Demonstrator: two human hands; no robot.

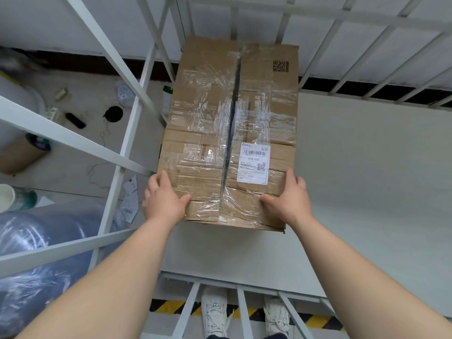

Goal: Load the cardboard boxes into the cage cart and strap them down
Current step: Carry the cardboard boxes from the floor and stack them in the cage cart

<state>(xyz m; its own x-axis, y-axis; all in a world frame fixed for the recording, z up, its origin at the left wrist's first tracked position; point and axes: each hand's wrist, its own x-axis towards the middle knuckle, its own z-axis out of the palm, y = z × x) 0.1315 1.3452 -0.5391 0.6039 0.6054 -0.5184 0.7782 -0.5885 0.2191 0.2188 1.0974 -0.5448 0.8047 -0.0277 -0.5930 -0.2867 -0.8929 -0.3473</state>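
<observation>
The cardboard box [208, 133], wrapped in clear tape, sits inside the cage cart [127, 133] against its left bars, over the cart's pale floor panel [367, 179]. The left hand [163, 199] and right hand [291, 199] each have their grip clamped on a near corner, thumbs on top. Outside lies a littered concrete floor [80, 152], a plastic-wrapped bundle [44, 241] and a yellow-black stripe [171, 307] by white shoes [215, 311].

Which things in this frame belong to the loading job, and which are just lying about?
Job: cardboard box, gripped by left hand and right hand; cage cart.
Lying about: blue plastic-wrapped roll, cardboard tube, loose paper labels, white cup.
</observation>
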